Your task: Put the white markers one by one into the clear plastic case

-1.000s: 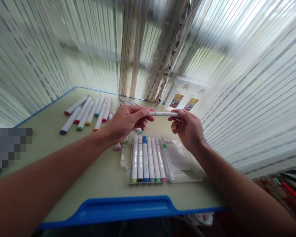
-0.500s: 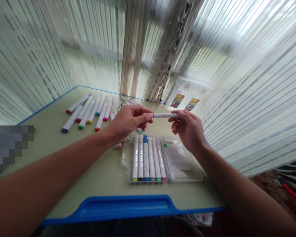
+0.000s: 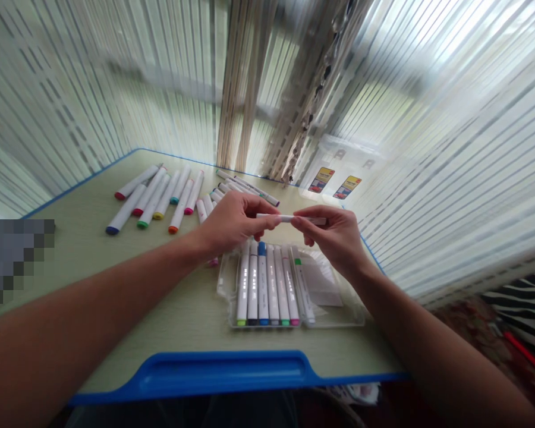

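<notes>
A white marker (image 3: 286,219) is held level in the air between both hands. My left hand (image 3: 236,223) pinches its left end, and my right hand (image 3: 332,232) grips it from the right with thumb and fingers. Below them lies an open clear plastic case (image 3: 225,285). Its left half holds a row of white markers (image 3: 263,285) with colored ends, lime, black, blue, grey, green and pink. One more marker with a green band (image 3: 304,288) lies slanted just right of that row.
Loose markers (image 3: 156,199) lie in a group at the table's left. Thinner pens (image 3: 249,185) lie behind my left hand. A clear box with yellow labels (image 3: 334,172) stands at the back right. The table (image 3: 129,315) has a blue rim, and string curtains hang behind.
My right hand has moved left along the marker, closer to my left hand. The marker sits slightly lower, and its printed lettering no longer shows.
</notes>
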Motion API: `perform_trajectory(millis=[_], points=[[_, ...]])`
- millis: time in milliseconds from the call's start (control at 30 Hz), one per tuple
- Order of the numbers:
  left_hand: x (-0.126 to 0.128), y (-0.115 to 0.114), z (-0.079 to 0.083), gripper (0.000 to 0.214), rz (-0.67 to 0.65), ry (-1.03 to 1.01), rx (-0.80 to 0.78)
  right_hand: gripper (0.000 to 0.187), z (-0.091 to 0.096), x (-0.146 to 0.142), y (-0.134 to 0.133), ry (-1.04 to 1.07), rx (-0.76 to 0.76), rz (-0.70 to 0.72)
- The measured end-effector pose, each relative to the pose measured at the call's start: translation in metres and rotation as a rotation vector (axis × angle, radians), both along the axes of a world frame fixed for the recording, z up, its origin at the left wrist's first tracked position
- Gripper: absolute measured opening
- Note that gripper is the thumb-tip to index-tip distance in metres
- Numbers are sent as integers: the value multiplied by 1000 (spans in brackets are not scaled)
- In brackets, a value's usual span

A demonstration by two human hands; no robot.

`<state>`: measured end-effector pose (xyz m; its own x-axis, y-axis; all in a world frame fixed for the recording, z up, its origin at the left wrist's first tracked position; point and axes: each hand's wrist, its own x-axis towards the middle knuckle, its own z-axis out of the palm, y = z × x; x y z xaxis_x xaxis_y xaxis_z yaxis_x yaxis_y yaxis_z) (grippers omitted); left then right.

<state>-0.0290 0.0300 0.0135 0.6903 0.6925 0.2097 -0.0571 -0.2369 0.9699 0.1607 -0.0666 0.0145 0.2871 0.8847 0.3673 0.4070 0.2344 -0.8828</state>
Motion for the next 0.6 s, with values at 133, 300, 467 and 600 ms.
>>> perform_trajectory(millis=[133,300,467,600], points=[[0,-2,-2,22,-27,18,64,30,2,-4,-1,-42,-48,-22],[1,-3,-2,23,-66,-26,85,32,5,-6,-2,-104,-82,-40],[1,-5,-1,22,-118,-50,64,33,5,-3,-3,-111,-99,-41],[1,-7,1,25,-135,-42,56,36,5,-2,-4,-128,-85,-44]])
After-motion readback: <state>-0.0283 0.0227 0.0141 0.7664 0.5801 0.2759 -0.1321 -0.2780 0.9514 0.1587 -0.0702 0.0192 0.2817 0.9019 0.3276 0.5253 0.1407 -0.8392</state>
